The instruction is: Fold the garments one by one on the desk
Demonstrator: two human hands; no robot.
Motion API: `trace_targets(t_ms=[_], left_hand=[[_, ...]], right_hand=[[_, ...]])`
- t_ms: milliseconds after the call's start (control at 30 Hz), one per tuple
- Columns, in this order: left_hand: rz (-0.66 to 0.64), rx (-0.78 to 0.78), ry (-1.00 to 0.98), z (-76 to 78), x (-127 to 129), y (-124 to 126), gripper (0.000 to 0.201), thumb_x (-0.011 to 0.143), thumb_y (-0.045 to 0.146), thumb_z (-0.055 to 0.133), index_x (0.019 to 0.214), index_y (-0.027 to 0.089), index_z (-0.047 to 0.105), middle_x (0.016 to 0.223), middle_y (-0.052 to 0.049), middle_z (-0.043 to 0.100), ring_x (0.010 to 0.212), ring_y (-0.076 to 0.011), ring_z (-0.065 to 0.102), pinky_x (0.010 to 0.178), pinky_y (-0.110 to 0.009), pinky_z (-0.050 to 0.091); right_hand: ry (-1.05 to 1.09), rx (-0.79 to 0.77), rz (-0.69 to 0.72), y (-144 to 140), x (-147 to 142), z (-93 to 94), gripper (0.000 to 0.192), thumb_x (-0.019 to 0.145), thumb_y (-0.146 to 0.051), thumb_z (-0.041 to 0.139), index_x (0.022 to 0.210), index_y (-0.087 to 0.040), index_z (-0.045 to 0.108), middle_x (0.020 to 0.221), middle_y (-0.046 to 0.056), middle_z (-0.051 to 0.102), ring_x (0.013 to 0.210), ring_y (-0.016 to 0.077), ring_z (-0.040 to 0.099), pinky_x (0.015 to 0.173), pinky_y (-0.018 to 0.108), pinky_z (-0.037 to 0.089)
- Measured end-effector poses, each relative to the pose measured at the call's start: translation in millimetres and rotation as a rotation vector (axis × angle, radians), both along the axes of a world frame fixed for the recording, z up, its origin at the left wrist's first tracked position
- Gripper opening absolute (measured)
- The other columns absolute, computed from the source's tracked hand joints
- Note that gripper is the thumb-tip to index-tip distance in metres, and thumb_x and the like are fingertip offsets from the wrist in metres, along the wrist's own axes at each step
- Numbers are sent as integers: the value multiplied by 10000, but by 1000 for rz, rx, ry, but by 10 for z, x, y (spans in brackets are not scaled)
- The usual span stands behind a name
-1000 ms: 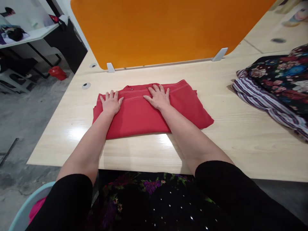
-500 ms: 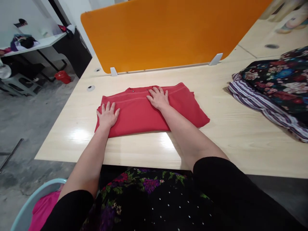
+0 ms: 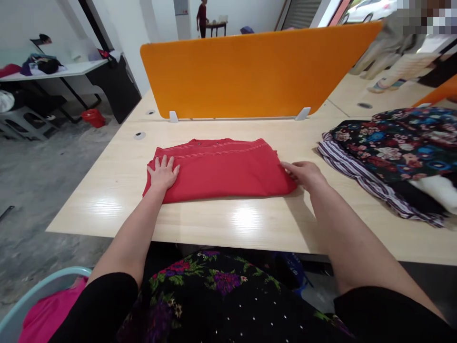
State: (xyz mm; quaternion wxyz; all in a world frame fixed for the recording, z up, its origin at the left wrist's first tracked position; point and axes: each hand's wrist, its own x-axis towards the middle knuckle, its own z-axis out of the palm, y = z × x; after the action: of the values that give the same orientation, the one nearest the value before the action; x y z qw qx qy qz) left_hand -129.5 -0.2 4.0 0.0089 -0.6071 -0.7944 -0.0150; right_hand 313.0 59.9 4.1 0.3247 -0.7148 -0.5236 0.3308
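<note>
Wooden table (image 3: 321, 143): both hands (image 3: 163, 174) (image 3: 303, 172) on unlabelled red garment (image 3: 221, 166).

Pale wooden desk (image 3: 221, 224), orange divider (image 3: 250, 71) (white clips), grey concrete floor (image 3: 39, 166).

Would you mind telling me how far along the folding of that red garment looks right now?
Done: the red garment lies on the table as a flat, layered rectangle. In hand: the left hand presses flat on its left end, while the right hand touches its right edge. Left, judging by the layout: it sits apart from the pile of patterned clothes on the right.
</note>
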Motion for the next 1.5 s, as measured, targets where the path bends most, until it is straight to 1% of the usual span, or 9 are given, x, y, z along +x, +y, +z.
trace_targets(t_ms=[167,367,533,700,900,1067,1167,1300,1500], left_hand=[[-16,-1,28,-16,-3,-55,647,935,557,172,1503,261,260,1589,-53,197,1450,-349,118,1096,-670,143],[-99,40,78,56,-6,-294,619,945,527,234,1491,241,297,1578,-79,227,1447,-326,158,1117,-630,146],[-246,163,52,168,557,-464,597,953,521,270,1475,239,336,1577,-78,228,1455,-275,161,1156,-563,134],[-477,70,-63,13,1115,-442,517,975,464,247,1449,305,378,1554,-38,301,1432,-278,240,1144,-584,176],[-437,102,-80,-37,1089,-631,461,973,261,278,1386,184,467,1465,-121,443,1346,-246,403,1124,-449,301],[-442,66,-38,-49,1028,-1101,491,916,123,303,1371,167,480,1465,-131,439,1358,-268,388,1121,-492,295],[-438,24,-33,-54,985,-1268,451,908,149,345,1316,142,537,1420,-158,486,1361,-293,380,1129,-505,276],[-407,-51,-96,-61,870,-1377,371,942,292,369,1141,135,639,1116,-169,676,1110,-298,597,1004,-467,414],[-435,-16,-191,-161,741,-1491,450,915,530,440,1124,170,613,1074,-102,680,1026,-258,618,931,-382,444]], right_hand=[[488,-182,75,-281,-346,70,276,582,-201,825,821,-151,696,810,89,743,697,200,687,627,279,572],[679,-223,115,-587,-259,111,228,659,-161,735,884,-176,699,875,95,753,790,230,714,673,297,602],[682,-214,171,-683,-172,73,230,670,-229,735,892,-213,677,909,91,750,836,253,716,731,344,612],[665,-192,203,-653,-250,134,250,678,-264,715,920,-223,669,962,100,740,910,271,703,815,367,599],[628,131,270,-543,-679,734,227,699,-293,671,924,-276,653,1068,75,710,1079,310,635,890,415,562],[654,226,506,-536,-1745,1241,249,654,-287,690,886,-227,622,968,60,706,959,271,660,890,405,533],[640,206,690,-638,-2595,1128,276,647,-344,705,868,-202,620,884,21,697,862,220,660,841,372,532],[336,83,1098,-838,-3382,714,337,799,-504,599,888,-186,668,892,37,702,842,194,652,799,332,527],[-359,626,1076,-568,-3348,450,396,952,-443,409,1187,-210,626,1380,97,522,1281,256,438,1079,459,312]])
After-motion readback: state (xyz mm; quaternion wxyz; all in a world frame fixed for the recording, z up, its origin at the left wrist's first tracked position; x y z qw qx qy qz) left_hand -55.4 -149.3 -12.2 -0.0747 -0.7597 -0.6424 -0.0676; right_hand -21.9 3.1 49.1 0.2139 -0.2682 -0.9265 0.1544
